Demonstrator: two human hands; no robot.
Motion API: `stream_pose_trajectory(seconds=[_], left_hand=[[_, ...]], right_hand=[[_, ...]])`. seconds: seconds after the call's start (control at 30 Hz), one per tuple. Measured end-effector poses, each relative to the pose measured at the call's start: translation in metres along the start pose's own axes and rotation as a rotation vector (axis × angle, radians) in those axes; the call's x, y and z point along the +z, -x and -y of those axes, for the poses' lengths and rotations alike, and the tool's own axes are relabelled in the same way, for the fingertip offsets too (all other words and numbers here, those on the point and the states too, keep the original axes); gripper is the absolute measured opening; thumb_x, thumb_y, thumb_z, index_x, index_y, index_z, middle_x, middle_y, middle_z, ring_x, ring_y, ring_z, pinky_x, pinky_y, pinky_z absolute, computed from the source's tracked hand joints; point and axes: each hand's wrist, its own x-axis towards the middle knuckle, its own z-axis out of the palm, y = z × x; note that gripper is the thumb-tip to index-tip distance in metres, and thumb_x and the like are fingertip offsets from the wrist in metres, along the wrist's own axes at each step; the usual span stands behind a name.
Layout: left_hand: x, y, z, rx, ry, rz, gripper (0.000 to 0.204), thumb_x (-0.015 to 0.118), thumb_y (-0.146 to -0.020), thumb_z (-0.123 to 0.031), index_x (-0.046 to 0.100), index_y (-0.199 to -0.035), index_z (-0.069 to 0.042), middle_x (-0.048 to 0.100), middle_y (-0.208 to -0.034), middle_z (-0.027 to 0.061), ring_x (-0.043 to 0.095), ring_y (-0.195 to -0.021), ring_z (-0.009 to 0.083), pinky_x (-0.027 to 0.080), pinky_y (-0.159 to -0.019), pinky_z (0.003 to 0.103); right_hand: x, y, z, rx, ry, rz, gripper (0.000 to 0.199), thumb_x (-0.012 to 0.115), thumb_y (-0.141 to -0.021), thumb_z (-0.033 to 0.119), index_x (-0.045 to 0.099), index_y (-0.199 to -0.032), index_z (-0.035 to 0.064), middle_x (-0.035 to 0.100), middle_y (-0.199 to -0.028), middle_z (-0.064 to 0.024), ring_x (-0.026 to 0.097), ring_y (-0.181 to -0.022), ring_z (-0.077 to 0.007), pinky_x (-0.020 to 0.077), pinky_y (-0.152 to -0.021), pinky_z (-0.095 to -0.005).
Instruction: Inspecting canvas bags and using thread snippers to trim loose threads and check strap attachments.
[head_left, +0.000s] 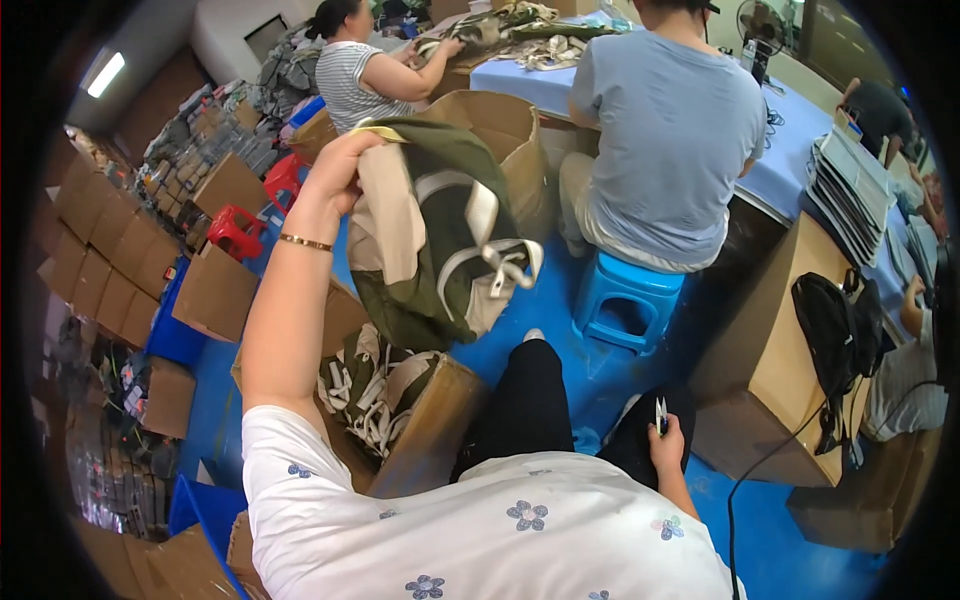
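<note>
My left hand is raised and grips the top edge of an olive-green and beige bag with pale straps, which hangs in the air. Below it stands an open cardboard box holding more bags of the same kind. My right hand rests low by my knee and holds a small pair of thread snips, their tips pointing up. I sit with dark trousers over a blue floor.
A person in a light blue shirt sits on a blue stool just ahead. Another person in a striped top works at the blue-covered table. A large cardboard box stands behind the bag. Red stools and many boxes crowd the left.
</note>
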Motion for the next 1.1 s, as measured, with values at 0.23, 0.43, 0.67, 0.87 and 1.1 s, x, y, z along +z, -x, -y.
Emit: stream_pose_trajectory(seconds=[0.23, 0.43, 0.67, 0.87, 1.1], left_hand=[[-0.023, 0.069, -0.045, 0.268, 0.251, 0.255, 0.046, 0.046, -0.083, -0.005, 0.043, -0.129, -0.006, 0.061, -0.101, 0.0097, 0.062, -0.082, 0.0161, 0.052, -0.073, 0.030], [-0.058, 0.064, -0.090, 0.123, 0.275, -0.019, 0.023, 0.046, -0.087, -0.017, 0.061, -0.092, 0.001, 0.066, -0.080, 0.0113, 0.065, -0.069, 0.0187, 0.055, -0.063, 0.033], [-0.012, -0.085, -0.077, -0.056, -0.354, -0.045, 0.016, 0.051, -0.084, -0.021, 0.059, -0.082, -0.007, 0.060, -0.069, 0.0033, 0.056, -0.051, 0.0148, 0.048, -0.046, 0.031], [0.036, -0.336, -0.239, 0.838, -1.482, -0.365, 0.037, 0.051, -0.080, -0.020, 0.052, -0.114, -0.005, 0.059, -0.103, 0.0225, 0.056, -0.090, 0.0334, 0.044, -0.078, 0.040], [0.256, -0.334, -0.117, 1.035, -1.240, -0.301, 0.057, 0.057, -0.077, -0.011, 0.036, -0.130, -0.010, 0.042, -0.123, 0.0280, 0.045, -0.112, 0.0414, 0.040, -0.094, 0.039]], right_hand=[[0.001, 0.002, -0.005, 0.010, -0.022, 0.037, 0.031, 0.065, -0.076, 0.022, 0.054, -0.102, 0.0085, 0.063, -0.085, -0.0172, 0.061, -0.082, -0.0358, 0.0469, -0.071, -0.0420], [-0.003, -0.001, -0.006, 0.049, 0.000, 0.047, 0.031, 0.066, -0.075, 0.021, 0.055, -0.100, 0.0070, 0.063, -0.084, -0.0183, 0.061, -0.081, -0.0370, 0.0471, -0.071, -0.0423], [-0.009, -0.006, 0.014, 0.102, 0.006, 0.103, 0.030, 0.066, -0.074, 0.020, 0.056, -0.098, 0.0058, 0.063, -0.081, -0.0178, 0.062, -0.078, -0.0362, 0.0475, -0.070, -0.0416], [0.010, -0.017, 0.011, 0.064, -0.106, 0.092, 0.030, 0.068, -0.072, 0.018, 0.056, -0.095, 0.0031, 0.063, -0.078, -0.0171, 0.063, -0.075, -0.0348, 0.0486, -0.067, -0.0400], [-0.004, -0.018, 0.037, 0.219, -0.147, 0.055, 0.029, 0.068, -0.073, 0.016, 0.056, -0.095, 0.0012, 0.064, -0.078, -0.0167, 0.064, -0.072, -0.0316, 0.0495, -0.065, -0.0373]])
